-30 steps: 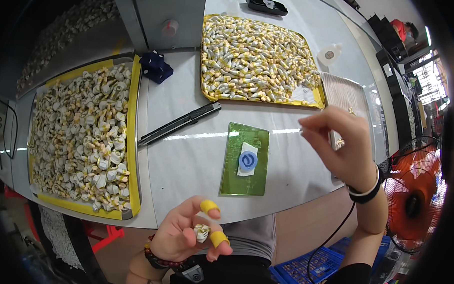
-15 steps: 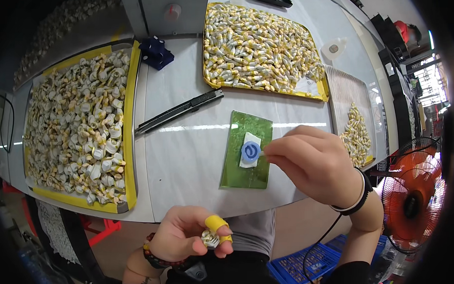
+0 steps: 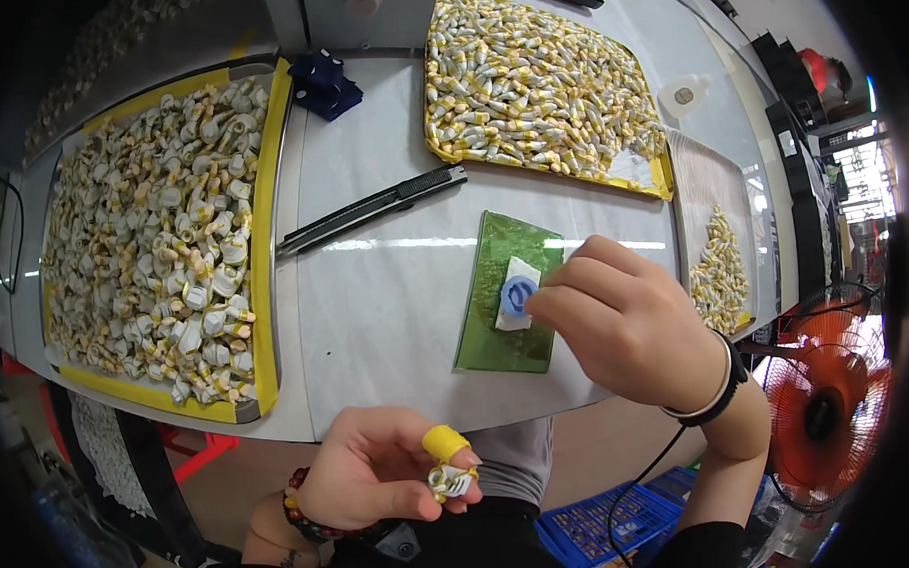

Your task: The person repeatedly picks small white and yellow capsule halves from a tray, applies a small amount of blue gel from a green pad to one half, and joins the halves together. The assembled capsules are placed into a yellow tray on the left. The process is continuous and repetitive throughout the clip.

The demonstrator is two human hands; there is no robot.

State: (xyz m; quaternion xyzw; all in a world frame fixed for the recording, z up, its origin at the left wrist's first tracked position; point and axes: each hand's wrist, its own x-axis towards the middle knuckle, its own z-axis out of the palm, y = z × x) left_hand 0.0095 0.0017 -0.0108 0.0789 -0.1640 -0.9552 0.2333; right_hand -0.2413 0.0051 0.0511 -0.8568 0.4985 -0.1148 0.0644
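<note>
Head view. One second ago the right hand [image 3: 628, 330] was high at the right of the frame, above the table, with a small part between its fingers. Half a second ago it came down over the green mat [image 3: 493, 330]. Now its fingertips touch the blue-and-white pad [image 3: 517, 294] that lies on the mat, a little right of the frame centre. The fingers are pinched together; if a part is still between them I cannot tell, because the hand covers it. I judge that the hand is pressing or wiping something on the pad.

The left hand [image 3: 383, 477] has stayed low, at the bottom centre, off the table edge. It grips a small white-and-yellow part [image 3: 453, 479] between the thumb and a finger with a yellow cot [image 3: 444, 444].

Containers: the left tray [image 3: 264, 227], with yellow rim, is full of white parts with yellow. The top tray [image 3: 660, 176], upper centre, is full of smaller yellow-white parts. The right tray [image 3: 693, 182], at the right edge, holds only a small heap [image 3: 720, 268] of them. A black knife [image 3: 372, 209] lies between the trays.
</note>
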